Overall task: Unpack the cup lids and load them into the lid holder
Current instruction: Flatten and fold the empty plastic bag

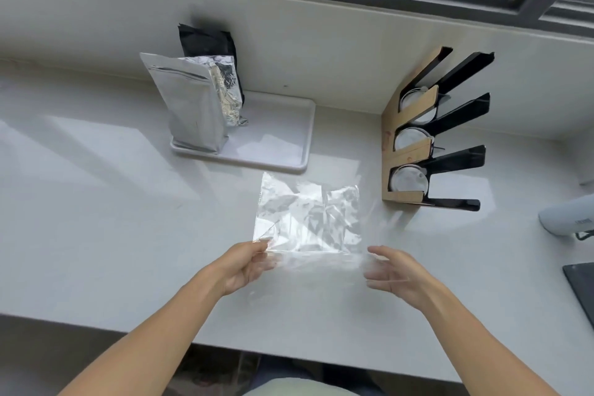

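Left hand [246, 267] pinches the near-left corner of a clear, crumpled plastic bag [307, 219], holding it up over the white surface [96, 202]. Right hand [397, 273] is spread open, fingers loose, blurred, at the bag's near-right edge; holds nothing that can be made out. Lid holder [418, 138] stands to the right, against the wall, with cup lids [408, 182] in its three slots. Behind the bag sits a white tray [283, 145] carrying a silver pouch [189, 106] and a black pouch [205, 42].
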